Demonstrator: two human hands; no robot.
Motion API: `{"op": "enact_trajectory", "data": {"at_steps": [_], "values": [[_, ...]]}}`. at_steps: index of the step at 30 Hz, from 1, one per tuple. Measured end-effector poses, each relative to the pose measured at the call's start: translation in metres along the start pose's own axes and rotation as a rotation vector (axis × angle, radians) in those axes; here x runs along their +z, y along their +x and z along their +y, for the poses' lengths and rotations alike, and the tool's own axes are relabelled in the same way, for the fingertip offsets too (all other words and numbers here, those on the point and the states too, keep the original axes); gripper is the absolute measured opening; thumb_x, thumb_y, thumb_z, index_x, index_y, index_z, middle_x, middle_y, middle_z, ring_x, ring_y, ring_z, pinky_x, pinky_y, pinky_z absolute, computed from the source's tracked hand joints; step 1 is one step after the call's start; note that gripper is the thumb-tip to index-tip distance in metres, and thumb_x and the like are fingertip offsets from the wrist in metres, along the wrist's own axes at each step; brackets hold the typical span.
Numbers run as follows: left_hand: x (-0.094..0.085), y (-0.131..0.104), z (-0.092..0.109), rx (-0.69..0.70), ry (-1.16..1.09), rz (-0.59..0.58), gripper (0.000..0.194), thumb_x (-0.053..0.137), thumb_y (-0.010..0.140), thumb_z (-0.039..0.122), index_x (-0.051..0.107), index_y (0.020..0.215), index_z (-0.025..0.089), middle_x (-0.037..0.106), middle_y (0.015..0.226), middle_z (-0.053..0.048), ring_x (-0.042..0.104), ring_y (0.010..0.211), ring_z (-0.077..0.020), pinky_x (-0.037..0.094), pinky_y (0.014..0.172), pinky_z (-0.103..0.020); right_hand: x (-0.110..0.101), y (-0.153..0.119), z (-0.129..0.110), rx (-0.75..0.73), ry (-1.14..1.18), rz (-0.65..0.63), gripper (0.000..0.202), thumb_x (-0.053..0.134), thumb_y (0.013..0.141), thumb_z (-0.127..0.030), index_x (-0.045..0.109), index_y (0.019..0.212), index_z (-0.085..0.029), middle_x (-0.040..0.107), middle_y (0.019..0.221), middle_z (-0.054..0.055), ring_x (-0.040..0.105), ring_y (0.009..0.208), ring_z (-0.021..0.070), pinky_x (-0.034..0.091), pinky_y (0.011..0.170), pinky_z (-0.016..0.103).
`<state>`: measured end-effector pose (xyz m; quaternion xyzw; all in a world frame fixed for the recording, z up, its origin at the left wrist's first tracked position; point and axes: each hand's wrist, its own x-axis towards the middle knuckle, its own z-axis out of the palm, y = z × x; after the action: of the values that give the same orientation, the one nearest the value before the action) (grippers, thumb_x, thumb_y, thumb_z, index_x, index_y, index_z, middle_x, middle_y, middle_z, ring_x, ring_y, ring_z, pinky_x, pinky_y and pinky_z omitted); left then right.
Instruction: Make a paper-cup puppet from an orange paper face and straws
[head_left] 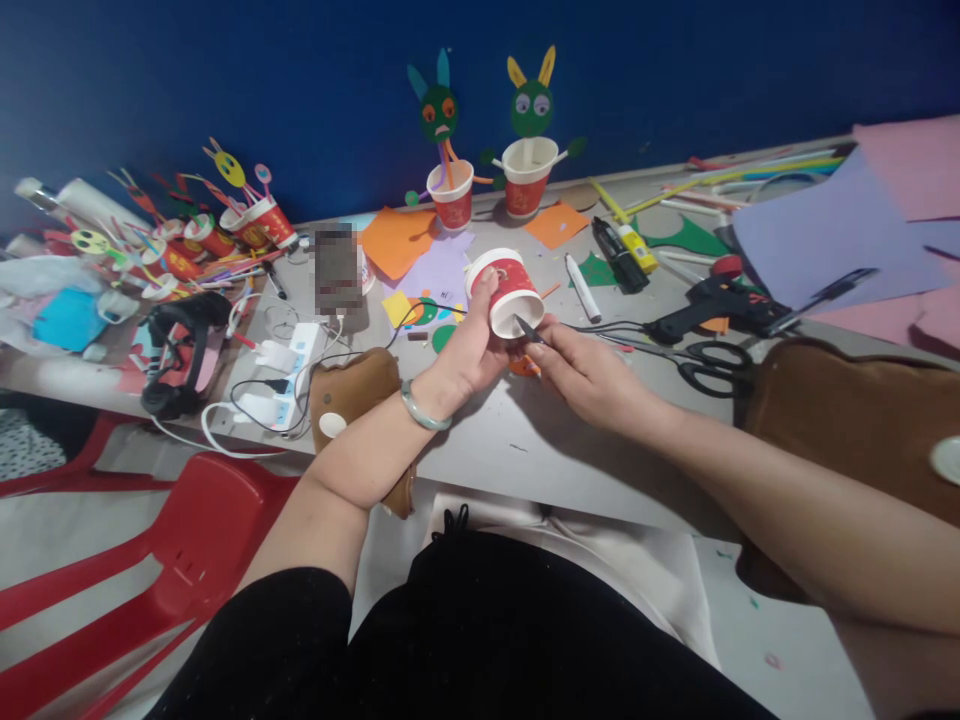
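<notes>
A red and white paper cup is tilted above the table, with one white round end turned toward me. My left hand is closed around its left side, thumb on the red wall. In my right hand is a slim dark pointed tool, pinched between the fingers. Its tip meets the white end of the cup; whether it pierces it I cannot tell. Just beneath my hands lies a scrap of orange paper, partly hidden.
Two cup figures with green heads, one blue-eared and one yellow-eared, stand by the wall. To the right lie a white marker, a black glue gun, scissors and purple paper. A power strip with cables is at left.
</notes>
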<state>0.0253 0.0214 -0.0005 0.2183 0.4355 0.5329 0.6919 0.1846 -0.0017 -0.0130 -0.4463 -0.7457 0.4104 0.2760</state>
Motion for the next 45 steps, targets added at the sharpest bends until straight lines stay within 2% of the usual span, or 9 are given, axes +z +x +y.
{"op": "enact_trajectory", "data": {"at_steps": [4, 9, 12, 17, 23, 28, 32, 40, 45], "values": [[0.001, -0.001, 0.001, -0.023, -0.018, -0.001, 0.052, 0.049, 0.113, 0.068, 0.057, 0.088, 0.023, 0.058, 0.073, 0.001, 0.069, 0.069, -0.0152, 0.054, 0.057, -0.026, 0.0, 0.0, 0.001, -0.003, -0.01, 0.003, 0.033, 0.045, 0.108, -0.049, 0.046, 0.084, -0.026, 0.062, 0.081, 0.005, 0.058, 0.073, 0.0221, 0.043, 0.072, 0.035], [0.002, 0.0, 0.001, -0.038, 0.076, 0.026, 0.057, 0.055, 0.106, 0.079, 0.058, 0.089, 0.024, 0.062, 0.075, -0.003, 0.077, 0.091, -0.025, 0.065, 0.071, -0.035, 0.0, 0.001, 0.0, -0.016, -0.053, 0.035, 0.031, 0.046, 0.106, -0.049, 0.047, 0.085, -0.026, 0.066, 0.084, 0.006, 0.06, 0.074, 0.0229, 0.044, 0.073, 0.035], [0.0, 0.002, 0.0, -0.026, 0.116, -0.013, 0.058, 0.052, 0.106, 0.079, 0.06, 0.091, 0.024, 0.065, 0.077, -0.007, 0.077, 0.091, -0.0291, 0.066, 0.074, -0.042, -0.002, 0.0, -0.003, -0.021, -0.092, 0.045, 0.028, 0.046, 0.106, -0.047, 0.049, 0.087, -0.026, 0.07, 0.089, 0.008, 0.064, 0.077, 0.0241, 0.045, 0.074, 0.035], [-0.004, 0.006, -0.003, -0.052, 0.1, -0.029, 0.054, 0.051, 0.108, 0.075, 0.064, 0.098, 0.024, 0.062, 0.074, -0.003, 0.068, 0.072, -0.0217, 0.061, 0.07, -0.039, -0.005, -0.001, -0.005, -0.011, -0.167, 0.038, 0.024, 0.046, 0.106, -0.044, 0.058, 0.099, -0.025, 0.076, 0.091, 0.011, 0.067, 0.077, 0.0273, 0.046, 0.073, 0.036], [-0.008, 0.008, -0.007, -0.028, 0.066, -0.048, 0.056, 0.055, 0.107, 0.076, 0.06, 0.093, 0.022, 0.064, 0.08, -0.004, 0.064, 0.07, -0.0175, 0.058, 0.065, -0.034, -0.008, -0.001, -0.006, 0.061, -0.425, 0.008, 0.032, 0.044, 0.11, -0.041, 0.067, 0.116, -0.021, 0.08, 0.097, 0.015, 0.072, 0.08, 0.0321, 0.041, 0.073, 0.036], [-0.01, 0.01, -0.008, -0.062, 0.088, -0.025, 0.059, 0.058, 0.102, 0.082, 0.06, 0.094, 0.024, 0.064, 0.082, -0.006, 0.072, 0.083, -0.0247, 0.065, 0.077, -0.043, -0.009, -0.003, -0.007, 0.063, -0.511, 0.007, 0.037, 0.042, 0.113, -0.044, 0.069, 0.122, -0.02, 0.078, 0.091, 0.014, 0.068, 0.072, 0.0306, 0.033, 0.068, 0.035], [-0.014, 0.014, -0.011, -0.032, 0.15, -0.032, 0.065, 0.06, 0.097, 0.088, 0.061, 0.093, 0.023, 0.065, 0.083, -0.008, 0.076, 0.087, -0.0296, 0.067, 0.076, -0.048, -0.009, -0.005, -0.006, 0.027, -0.521, 0.044, 0.034, 0.046, 0.112, -0.044, 0.069, 0.119, -0.02, 0.078, 0.086, 0.013, 0.064, 0.066, 0.0289, 0.027, 0.065, 0.035], [-0.021, 0.019, -0.017, 0.001, 0.176, -0.016, 0.068, 0.065, 0.092, 0.09, 0.067, 0.1, 0.022, 0.071, 0.085, -0.012, 0.079, 0.095, -0.0353, 0.069, 0.078, -0.051, -0.01, -0.006, -0.006, 0.09, -0.548, 0.05, 0.033, 0.046, 0.111, -0.05, 0.065, 0.112, -0.022, 0.072, 0.077, 0.014, 0.062, 0.063, 0.0314, 0.028, 0.065, 0.037], [-0.017, 0.014, -0.014, -0.028, 0.115, -0.048, 0.065, 0.062, 0.095, 0.087, 0.065, 0.092, 0.023, 0.069, 0.08, -0.008, 0.072, 0.075, -0.0236, 0.066, 0.067, -0.04, -0.01, -0.007, -0.002, 0.011, -0.621, 0.071, 0.034, 0.044, 0.113, -0.049, 0.065, 0.114, -0.022, 0.073, 0.074, 0.013, 0.063, 0.063, 0.0298, 0.027, 0.062, 0.036]]}}
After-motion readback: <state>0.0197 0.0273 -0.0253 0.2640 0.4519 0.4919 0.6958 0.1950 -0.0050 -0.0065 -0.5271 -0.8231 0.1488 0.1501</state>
